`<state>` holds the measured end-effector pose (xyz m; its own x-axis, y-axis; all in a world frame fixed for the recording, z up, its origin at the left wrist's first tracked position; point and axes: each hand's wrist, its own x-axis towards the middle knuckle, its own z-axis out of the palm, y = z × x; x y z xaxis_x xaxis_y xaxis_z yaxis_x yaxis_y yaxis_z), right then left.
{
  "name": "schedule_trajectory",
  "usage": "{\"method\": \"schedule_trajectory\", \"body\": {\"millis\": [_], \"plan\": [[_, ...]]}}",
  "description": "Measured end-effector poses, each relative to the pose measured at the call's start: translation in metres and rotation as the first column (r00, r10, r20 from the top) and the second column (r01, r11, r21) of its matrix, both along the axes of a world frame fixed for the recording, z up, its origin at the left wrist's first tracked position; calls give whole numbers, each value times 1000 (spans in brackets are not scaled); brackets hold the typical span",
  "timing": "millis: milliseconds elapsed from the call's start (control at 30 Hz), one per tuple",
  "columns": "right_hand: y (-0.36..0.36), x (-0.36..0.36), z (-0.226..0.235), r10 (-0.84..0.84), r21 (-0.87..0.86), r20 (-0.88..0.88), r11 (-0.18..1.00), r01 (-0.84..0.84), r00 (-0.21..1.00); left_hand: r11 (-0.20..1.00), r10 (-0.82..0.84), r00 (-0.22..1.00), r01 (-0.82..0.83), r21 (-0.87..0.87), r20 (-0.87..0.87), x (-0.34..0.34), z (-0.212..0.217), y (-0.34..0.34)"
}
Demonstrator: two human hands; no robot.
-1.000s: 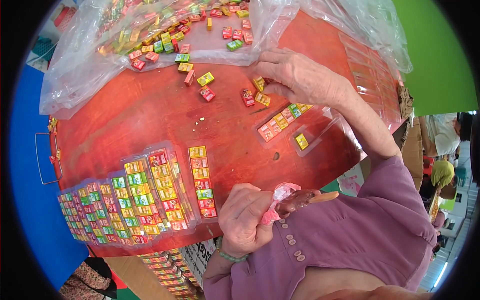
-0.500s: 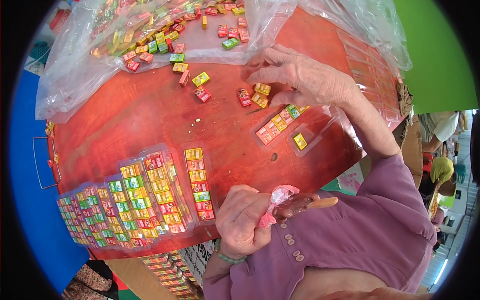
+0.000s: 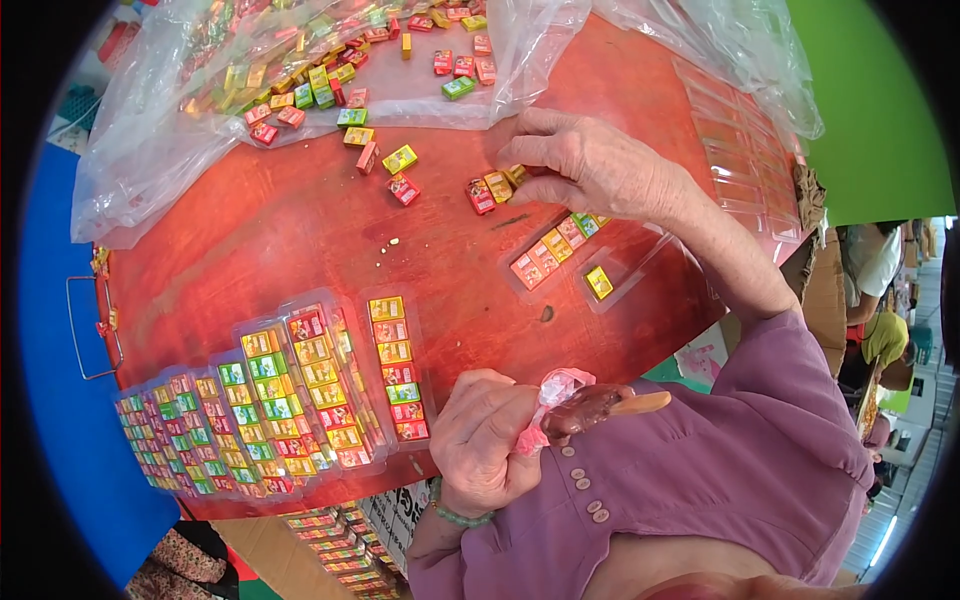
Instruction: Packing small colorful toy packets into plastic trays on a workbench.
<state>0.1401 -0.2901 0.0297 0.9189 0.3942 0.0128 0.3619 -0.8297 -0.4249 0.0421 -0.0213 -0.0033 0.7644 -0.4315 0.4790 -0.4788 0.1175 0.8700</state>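
- Landmark: slanted tray, clear, one row of small cartons in it; far end partly hidden by the right hand.
- Right hand: just beyond slanted tray, thumb and fingertips curled round a little cluster on the tabletop. Can't tell if it's squeezing or only touching.
- Cluster: red box beside yellow box, plus what looks like another yellow one mostly behind the fingers. Sits beyond the slanted tray's left end, outside it.
- Left hand: on the body side of slanted tray, clamped on the pink wrapper of a brown bar on a stick. Not free to help.
- Step, judged: bunching boxes side by side, one-handed.
- Do it well: thumb one end, fingers the other, light even pressure along the row. Too hard and a middle box likely pops up.
- Red box sits slightly skewed; square it against its yellow neighbour, faces up, before any lift.
- Keep wrist high over slanted tray and the neighbouring tray on its body side; light plastic probably shifts if brushed.
- Loose yellow carton, well left of slanted tray: keep it out of the sweep.
- Brown bar: keep away from slanted tray, might drip.
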Motion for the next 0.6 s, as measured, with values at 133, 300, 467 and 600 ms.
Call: {"method": "schedule_trajectory", "body": {"millis": [133, 300, 467, 600], "plan": [[6, -4, 0, -52, -4, -31, 999, 52, 998, 1000, -2, 1000, 2, -5, -1, -1, -2, 1], [15, -9, -4, -77, -3, 53, 997, 78, 996, 1000, -6, 1000, 6, -11, 2, 0, -2, 1], [21, -10, -10, -76, -15, 83, 997, 77, 994, 1000, -15, 1000, 15, -8, -9, 0, -1, 1], [27, -13, -10, -106, -42, 135, 993, 113, 985, 1000, -25, 1000, 25, 4, -17, 0, -1, 2]]}}
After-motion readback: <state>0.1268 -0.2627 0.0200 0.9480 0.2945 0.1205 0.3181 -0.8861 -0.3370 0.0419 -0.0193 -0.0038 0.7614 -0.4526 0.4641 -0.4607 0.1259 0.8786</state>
